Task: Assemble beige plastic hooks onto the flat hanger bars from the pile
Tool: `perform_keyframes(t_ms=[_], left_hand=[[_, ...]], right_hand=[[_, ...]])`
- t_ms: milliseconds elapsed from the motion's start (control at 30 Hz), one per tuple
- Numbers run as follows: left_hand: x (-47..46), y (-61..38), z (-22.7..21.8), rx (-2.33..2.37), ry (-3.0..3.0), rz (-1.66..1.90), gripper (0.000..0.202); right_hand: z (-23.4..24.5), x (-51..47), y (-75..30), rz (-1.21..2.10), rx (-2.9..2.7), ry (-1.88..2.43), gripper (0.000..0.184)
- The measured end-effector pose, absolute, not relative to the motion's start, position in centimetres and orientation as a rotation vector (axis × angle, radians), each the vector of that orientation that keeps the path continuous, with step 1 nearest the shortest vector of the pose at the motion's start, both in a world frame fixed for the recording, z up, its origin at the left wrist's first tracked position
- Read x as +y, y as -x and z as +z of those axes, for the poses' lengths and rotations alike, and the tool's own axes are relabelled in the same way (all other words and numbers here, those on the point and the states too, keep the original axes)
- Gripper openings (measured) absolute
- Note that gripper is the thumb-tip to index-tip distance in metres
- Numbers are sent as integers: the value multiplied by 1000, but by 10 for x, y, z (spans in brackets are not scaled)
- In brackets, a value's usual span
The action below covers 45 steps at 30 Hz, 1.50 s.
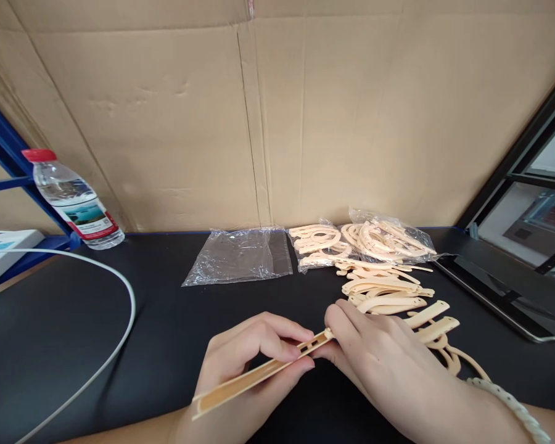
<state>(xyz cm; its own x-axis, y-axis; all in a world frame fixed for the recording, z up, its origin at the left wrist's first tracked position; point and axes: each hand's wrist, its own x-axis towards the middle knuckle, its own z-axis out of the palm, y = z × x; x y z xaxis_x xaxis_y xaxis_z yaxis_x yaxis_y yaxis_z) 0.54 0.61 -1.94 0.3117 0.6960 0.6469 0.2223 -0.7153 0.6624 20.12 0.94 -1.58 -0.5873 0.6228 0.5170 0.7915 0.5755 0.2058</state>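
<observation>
A long, narrow, beige plastic piece, which looks like a folding hanger arm [243,383], is held slanted above the table, its hollow side facing me. My left hand [240,345] pinches it between thumb and fingers near small slots at its upper end. My right hand [383,354] is closed at that same end, where a small pale knob shows; the right fingertips are partly hidden. Beyond my right hand lies a loose pile of similar hanger parts [383,287], some curved, some flat with holes. Two more flat hanger arms [437,330] lie closer to my right wrist.
Clear bags of hanger parts [321,242] lie against the cardboard wall [166,111], beside a flat plastic bag [243,256]. A water bottle [81,206] leans at left. A white cable [130,296] loops over the black table [166,345]. A dark glossy panel [504,290] lies right.
</observation>
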Motion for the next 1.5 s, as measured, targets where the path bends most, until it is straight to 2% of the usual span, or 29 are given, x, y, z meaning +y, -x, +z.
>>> perform_keyframes(t_ms=[467,767,1500], left_hand=[[7,-10,-18,796,-1988,1417,21],[8,-14,-20,823,-1865,1391,19],[10,-12,-22,779,-1910,1351,19]], right_hand=[[-14,12,-201,-676,-2326,1207,41],[-17,16,-199,-882,-2328,1170,44],[-12,14,-205,-772,-2485,1096,31]])
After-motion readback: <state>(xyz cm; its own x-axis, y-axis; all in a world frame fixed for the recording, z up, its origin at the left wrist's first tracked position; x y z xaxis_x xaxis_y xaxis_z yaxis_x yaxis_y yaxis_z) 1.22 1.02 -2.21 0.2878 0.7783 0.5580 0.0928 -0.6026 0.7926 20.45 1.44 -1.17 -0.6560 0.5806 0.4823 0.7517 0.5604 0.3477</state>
